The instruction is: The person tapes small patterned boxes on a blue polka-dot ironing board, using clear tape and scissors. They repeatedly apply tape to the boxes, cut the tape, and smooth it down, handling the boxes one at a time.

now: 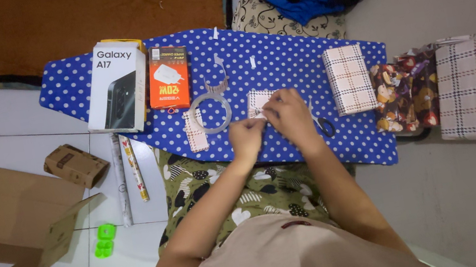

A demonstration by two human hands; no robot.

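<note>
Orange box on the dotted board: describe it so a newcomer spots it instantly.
Find the blue polka-dot board across the person's lap. At its left end the orange box lies flat beside a bigger white phone box. It is the only orange thing there, smaller than its white neighbour.

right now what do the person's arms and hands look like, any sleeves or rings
Both arms are bare up to the frame edge, no sleeves showing. The left hand and right hand show no gloves, watch or bracelets; rings are too small to tell. A beige top covers the torso.
</note>
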